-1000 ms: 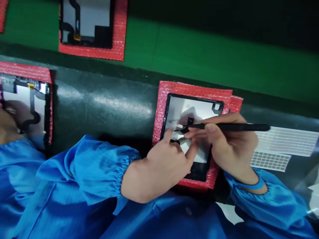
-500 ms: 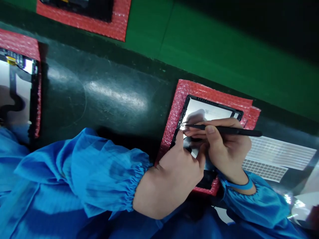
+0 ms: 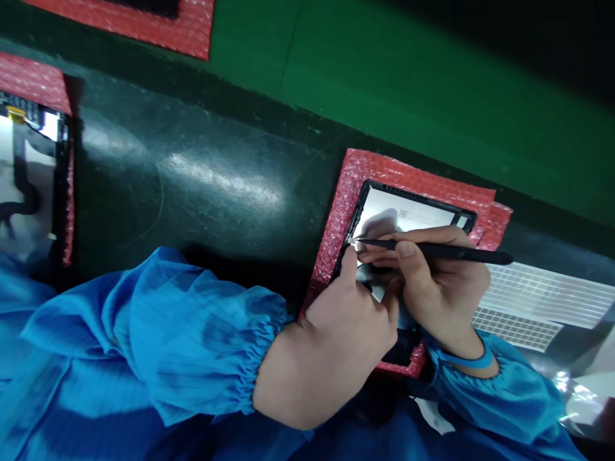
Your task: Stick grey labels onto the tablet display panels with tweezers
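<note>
A black-framed tablet housing with a silvery inner face (image 3: pixel 421 214) lies on a red bubble-wrap sheet (image 3: pixel 331 225). My right hand (image 3: pixel 439 282) is closed around black tweezers (image 3: pixel 461 253), held nearly level. Their thin tip meets a small white piece at the housing's left edge; whether it grips that piece I cannot tell. Beside the tip, my left hand (image 3: pixel 348 326) rests over the housing, index finger stretched to the same edge and thumb apart. It holds nothing that I can see, and its other fingers are partly hidden.
Sheets of white, grid-cut stickers (image 3: pixel 548 294) lie to the right. At the left edge sits another opened device (image 3: pixel 36 173) with a dark ribbon cable, on red wrap. More red bubble wrap (image 3: pixel 187 32) under a dark part is at the top left, on a green surface (image 3: pixel 384 83).
The view has shifted slightly, so the red wrap at the top left sits nearer the frame's edge. Both hands and the tweezers keep nearly the same place on the housing.
</note>
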Available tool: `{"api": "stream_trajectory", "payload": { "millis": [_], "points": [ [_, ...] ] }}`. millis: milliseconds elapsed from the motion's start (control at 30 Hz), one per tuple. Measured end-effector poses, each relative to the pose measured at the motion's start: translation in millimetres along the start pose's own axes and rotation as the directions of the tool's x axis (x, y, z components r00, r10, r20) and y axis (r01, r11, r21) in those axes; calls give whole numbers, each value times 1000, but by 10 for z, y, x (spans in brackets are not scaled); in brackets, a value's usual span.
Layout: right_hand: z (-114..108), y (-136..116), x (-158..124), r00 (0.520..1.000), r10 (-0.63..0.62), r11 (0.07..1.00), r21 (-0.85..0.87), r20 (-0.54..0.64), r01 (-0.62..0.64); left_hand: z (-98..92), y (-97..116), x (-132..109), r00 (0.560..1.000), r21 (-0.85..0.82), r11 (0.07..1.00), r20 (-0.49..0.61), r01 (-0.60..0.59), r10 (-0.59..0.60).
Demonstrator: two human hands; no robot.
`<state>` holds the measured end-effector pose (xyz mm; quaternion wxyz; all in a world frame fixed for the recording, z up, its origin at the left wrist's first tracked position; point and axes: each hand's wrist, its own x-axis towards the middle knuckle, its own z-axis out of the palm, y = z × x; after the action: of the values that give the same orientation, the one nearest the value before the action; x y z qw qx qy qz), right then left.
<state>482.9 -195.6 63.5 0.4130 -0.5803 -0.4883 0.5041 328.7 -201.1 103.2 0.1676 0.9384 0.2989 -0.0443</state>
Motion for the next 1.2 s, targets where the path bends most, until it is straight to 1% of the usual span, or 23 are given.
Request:
{"api": "stream_trajectory", "payload": {
  "millis": [100, 200, 267, 333, 433, 500, 533, 567, 600, 633, 667, 700, 733, 800, 833, 900, 967, 1000, 1033, 1100, 1167, 1200],
  "points": [
    [-4, 2, 6, 1000, -12, 1000, -8, 3, 12, 34, -19, 2, 998, -18, 1000, -61, 23, -24],
    [5, 4, 14, 999, -32, 999, -11, 2, 32, 51, -67, 23, 998, -29, 1000, -56, 8, -9],
    [17, 6, 25, 999, -37, 999, -10, 0, 37, 43, -114, 42, 999, -23, 999, -27, -30, 29],
    [29, 6, 36, 1000, -28, 1000, 9, -8, 29, 7, -168, 62, 997, -24, 997, 25, -78, 79],
    [19, -3, 40, 999, -19, 996, 83, -34, 21, -107, -250, 81, 977, -55, 986, 135, -158, 164],
    [-32, -15, 21, 995, -48, 989, 139, -83, 59, -202, -304, 69, 972, -89, 981, 147, -174, 185],
    [-75, -22, 3, 990, -73, 983, 159, -121, 92, -240, -332, 52, 980, -95, 987, 141, -128, 141],
    [-131, -26, -20, 981, -100, 977, 171, -166, 128, -265, -361, 26, 989, -84, 996, 137, -37, 49],
    [-198, -27, -48, 969, -122, 972, 173, -214, 160, -271, -389, -7, 987, -53, 994, 137, 91, -83],
    [-273, -22, -80, 957, -136, 969, 167, -257, 182, -258, -417, -48, 964, -12, 974, 141, 227, -224],
    [-356, -11, -114, 944, -142, 968, 156, -297, 195, -225, -441, -93, 929, 23, 941, 153, 338, -337],
    [-441, 8, -148, 932, -142, 969, 143, -332, 199, -176, -460, -140, 898, 33, 914, 174, 405, -404],
    [-527, 32, -181, 919, -142, 971, 131, -367, 202, -117, -469, -188, 881, 9, 900, 198, 436, -429],
    [-691, 95, -240, 896, -137, 973, 114, -422, 202, 7, -459, -277, 877, -128, 882, 237, 454, -418],
    [-767, 130, -266, 885, -136, 973, 107, -445, 203, 60, -439, -316, 877, -220, 856, 234, 468, -420],
    [-908, 201, -314, 864, -133, 974, 98, -486, 205, 132, -392, -381, 866, -417, 762, 168, 496, -472],
    [-1037, 271, -359, 842, -131, 972, 97, -523, 212, 162, -364, -426, 833, -603, 642, 72, 475, -549],
    [-1097, 306, -381, 832, -129, 972, 99, -540, 215, 167, -366, -439, 812, -668, 594, 26, 449, -584],
    [-1153, 340, -403, 823, -128, 971, 101, -553, 218, 168, -380, -446, 789, -703, 569, -18, 427, -614],
    [-1248, 407, -446, 805, -128, 969, 99, -579, 225, 165, -429, -442, 760, -715, 566, -73, 411, -645],
    [-1310, 462, -486, 793, -122, 971, 95, -597, 221, 153, -477, -432, 752, -735, 535, -52, 416, -657],
    [-1327, 482, -505, 793, -112, 972, 100, -598, 212, 140, -490, -430, 746, -763, 485, -6, 427, -666]
  ]
}}
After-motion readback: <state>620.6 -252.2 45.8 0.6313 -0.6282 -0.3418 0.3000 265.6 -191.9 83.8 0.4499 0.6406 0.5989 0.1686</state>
